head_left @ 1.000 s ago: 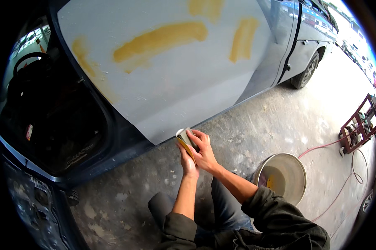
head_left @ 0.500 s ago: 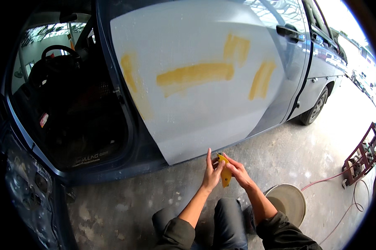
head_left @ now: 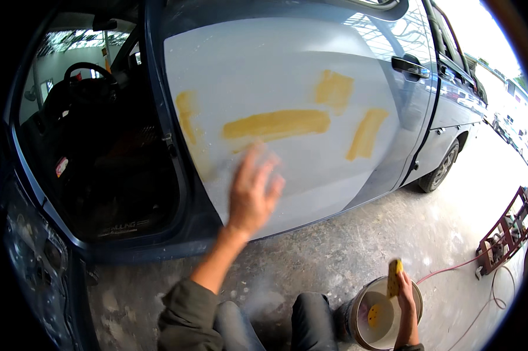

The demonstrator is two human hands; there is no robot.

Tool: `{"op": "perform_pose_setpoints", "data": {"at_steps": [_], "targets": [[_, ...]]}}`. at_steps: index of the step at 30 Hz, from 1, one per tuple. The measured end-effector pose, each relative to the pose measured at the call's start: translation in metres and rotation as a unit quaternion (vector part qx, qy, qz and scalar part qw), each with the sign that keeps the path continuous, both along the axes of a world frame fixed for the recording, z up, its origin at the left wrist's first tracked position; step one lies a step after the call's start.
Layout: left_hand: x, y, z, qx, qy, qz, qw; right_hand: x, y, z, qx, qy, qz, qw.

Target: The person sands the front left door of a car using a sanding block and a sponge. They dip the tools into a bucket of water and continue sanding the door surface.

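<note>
My left hand (head_left: 253, 196) is raised in front of the grey panel of the car door (head_left: 299, 167), fingers apart and blurred by motion, holding nothing visible. Whether it touches the door is unclear. Yellow patches (head_left: 278, 123) are smeared across the grey area, the longest just above my fingertips. Down at the right, my right hand (head_left: 406, 291) grips a flat yellow sanding pad (head_left: 394, 279) with dark spots, held upright over the bucket's rim. Inside the bucket (head_left: 363, 336) lies a round yellow disc with holes (head_left: 374, 316).
The car's front doorway (head_left: 120, 175) stands open on the left, beside a dark door panel (head_left: 33, 257). A dark red metal rack (head_left: 501, 234) is at the right, with a thin reddish hose (head_left: 451, 269) running over the concrete floor (head_left: 310, 257).
My hands have parted from the yellow piece they both held. The left rose up and left toward the door; the right moved right and down to the bucket. The view has shifted slightly.
</note>
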State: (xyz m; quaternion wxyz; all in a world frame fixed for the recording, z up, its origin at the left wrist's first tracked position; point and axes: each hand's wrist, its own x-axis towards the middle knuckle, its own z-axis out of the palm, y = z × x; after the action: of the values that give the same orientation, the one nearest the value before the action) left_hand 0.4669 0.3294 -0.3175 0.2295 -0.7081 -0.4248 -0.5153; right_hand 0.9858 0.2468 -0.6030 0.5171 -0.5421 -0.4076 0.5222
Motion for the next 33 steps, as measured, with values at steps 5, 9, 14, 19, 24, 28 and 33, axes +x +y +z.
{"op": "perform_pose_setpoints", "data": {"at_steps": [5, 9, 14, 19, 24, 28, 33], "targets": [[-0.100, 0.033, 0.111, 0.222, 0.052, 0.283, 0.932, 0.012, -0.015, -0.025, -0.002, -0.058, 0.046, 0.997], [-0.109, 0.045, 0.106, 0.236, 0.088, 0.292, 0.923, 0.026, -0.008, -0.043, 0.012, -0.073, 0.086, 0.993], [-0.110, 0.037, 0.045, 0.169, 0.135, 0.290, 0.932, 0.021, -0.028, -0.060, 0.021, 0.177, 0.032, 0.983], [-0.125, 0.023, -0.009, 0.098, 0.172, 0.285, 0.938, -0.015, -0.037, -0.068, 0.036, 0.288, 0.045, 0.956], [-0.141, 0.016, -0.045, 0.068, 0.204, 0.288, 0.933, -0.004, -0.047, -0.123, -0.145, 0.203, 0.052, 0.967], [-0.119, 0.015, -0.024, 0.058, 0.198, 0.308, 0.929, 0.020, -0.037, -0.187, -0.220, -0.309, 0.126, 0.916], [-0.103, 0.024, 0.097, 0.124, 0.199, 0.308, 0.922, -0.017, -0.055, -0.204, -0.190, -0.546, 0.227, 0.784]]}}
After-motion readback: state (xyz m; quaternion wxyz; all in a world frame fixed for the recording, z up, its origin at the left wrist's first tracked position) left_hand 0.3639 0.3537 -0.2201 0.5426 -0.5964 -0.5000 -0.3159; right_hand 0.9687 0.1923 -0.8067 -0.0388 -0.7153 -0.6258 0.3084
